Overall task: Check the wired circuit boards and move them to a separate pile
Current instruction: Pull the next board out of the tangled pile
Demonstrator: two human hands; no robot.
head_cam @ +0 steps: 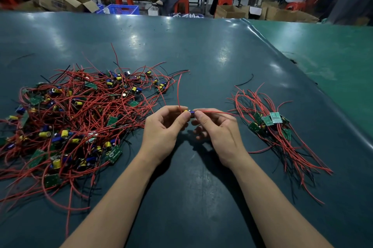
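— Two piles on the bench (pixel 201 49)?

— Yes. Toward the left edge, a big tangled heap (pixel 76 118) of boards with red and black wires. Mid-bench, near the front edge, the left hand (pixel 163 128) and right hand (pixel 216 128) hold one small circuit board (pixel 189 113) between them, lifted off the surface.

— How are the fingers?

— Both sets pinch it, thumbs against fingertips; red wires (pixel 178 90) trail up and rightward from it. Toward the right edge lies a smaller pile (pixel 270 124), wires roughly aligned.
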